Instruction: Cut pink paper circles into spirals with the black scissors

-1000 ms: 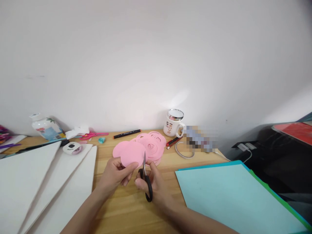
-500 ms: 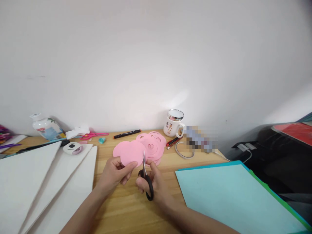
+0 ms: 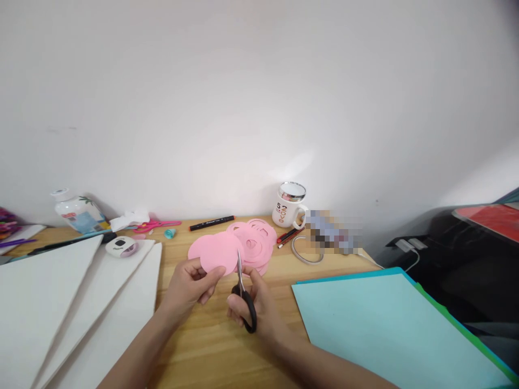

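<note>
My left hand (image 3: 194, 283) pinches the lower edge of a round pink paper (image 3: 219, 253), thumb on top. In my right hand (image 3: 257, 302) are black-handled scissors (image 3: 245, 297), their blades pointing up and away along the paper's right edge. The blades look nearly closed. Behind the scissors lie several pink paper cutouts (image 3: 265, 243) with holes in them, overlapping on the wooden table (image 3: 203, 346). Another rounded pink shape shows left of the held paper.
A white mug (image 3: 286, 208) stands near the wall, beside pens and a looped cable (image 3: 308, 259). White sheets (image 3: 125, 319) lie left, light-blue sheets (image 3: 389, 324) right. Along the back are a black marker (image 3: 211, 223), pink scissors (image 3: 162, 223) and a bottle (image 3: 79, 212).
The held paper and my left hand have shifted slightly left. The scissor blades appear closer together, and more of the paper's right edge lies clear of them.
</note>
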Tool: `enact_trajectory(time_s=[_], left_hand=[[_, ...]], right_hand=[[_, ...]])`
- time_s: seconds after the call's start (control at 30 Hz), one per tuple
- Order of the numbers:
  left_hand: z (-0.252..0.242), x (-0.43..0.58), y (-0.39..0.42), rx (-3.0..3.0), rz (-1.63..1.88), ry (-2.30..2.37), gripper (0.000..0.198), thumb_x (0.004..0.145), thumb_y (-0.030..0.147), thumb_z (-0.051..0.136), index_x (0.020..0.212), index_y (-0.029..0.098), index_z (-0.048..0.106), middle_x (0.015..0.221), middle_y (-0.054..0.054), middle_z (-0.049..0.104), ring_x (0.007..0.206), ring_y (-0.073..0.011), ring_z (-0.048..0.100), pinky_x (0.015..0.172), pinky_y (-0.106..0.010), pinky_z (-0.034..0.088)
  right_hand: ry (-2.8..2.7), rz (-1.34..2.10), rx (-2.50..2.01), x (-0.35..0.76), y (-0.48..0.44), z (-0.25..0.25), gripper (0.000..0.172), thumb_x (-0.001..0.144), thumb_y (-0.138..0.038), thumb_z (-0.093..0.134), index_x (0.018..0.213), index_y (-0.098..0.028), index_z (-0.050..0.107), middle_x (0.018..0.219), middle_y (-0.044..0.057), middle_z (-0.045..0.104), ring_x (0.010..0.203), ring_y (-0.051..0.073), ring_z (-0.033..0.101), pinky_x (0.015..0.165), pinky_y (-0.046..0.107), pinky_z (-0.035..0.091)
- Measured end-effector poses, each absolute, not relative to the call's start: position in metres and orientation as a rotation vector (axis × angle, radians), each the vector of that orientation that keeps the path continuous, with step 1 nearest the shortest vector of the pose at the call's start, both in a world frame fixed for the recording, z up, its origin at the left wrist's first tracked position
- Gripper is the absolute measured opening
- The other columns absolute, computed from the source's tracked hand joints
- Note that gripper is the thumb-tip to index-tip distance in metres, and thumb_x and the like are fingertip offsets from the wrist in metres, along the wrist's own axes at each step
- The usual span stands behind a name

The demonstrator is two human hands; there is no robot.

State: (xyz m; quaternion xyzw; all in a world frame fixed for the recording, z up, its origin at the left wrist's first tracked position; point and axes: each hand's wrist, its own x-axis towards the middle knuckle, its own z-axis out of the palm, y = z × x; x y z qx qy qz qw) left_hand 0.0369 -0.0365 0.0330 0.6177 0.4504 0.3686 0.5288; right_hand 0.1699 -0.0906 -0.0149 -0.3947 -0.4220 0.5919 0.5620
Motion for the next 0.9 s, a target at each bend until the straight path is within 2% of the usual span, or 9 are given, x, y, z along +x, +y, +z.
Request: enact_trajectory(time_s=[0.33,0.6,0.9], left_hand=[[0.031,0.042,-0.038,1.447,0.743,1.049,0.040,0.069,0.041,0.060,0.042,0.015,0.046,0.031,0.005,0.041,0.029,-0.0046,0.032,0.033,-0.019,0.023],[0.028,0.039,-0.039,1.516,0.724,1.097,0.040,0.067,0.041,0.060,0.041,0.016,0.043,0.033,0.006,0.038,0.031,-0.0043,0.030,0.034,-0.018,0.022],[0.034,0.040,-0.040,1.516,0.743,1.117,0.038,0.066,0.038,0.061,0.041,0.016,0.044,0.032,0.006,0.038,0.030,-0.0041,0.030,0.034,-0.018,0.022]], right_hand=[[-1.024,1.383,-0.973,0.166,-0.093,-0.018,0.048,0.066,-0.041,0.065,0.100,-0.021,0.038,0.046,-0.011,0.046,0.035,0.008,0.041,0.035,0.016,0.030],[-0.974,1.390,-0.881,0.171,-0.090,-0.008,0.054,0.058,-0.032,0.075,0.098,-0.021,0.041,0.060,-0.007,0.049,0.049,0.008,0.041,0.045,0.018,0.031],[-0.982,1.404,-0.853,0.171,-0.090,-0.014,0.055,0.060,-0.035,0.074,0.101,-0.021,0.039,0.061,-0.007,0.048,0.050,0.008,0.038,0.045,0.018,0.029]])
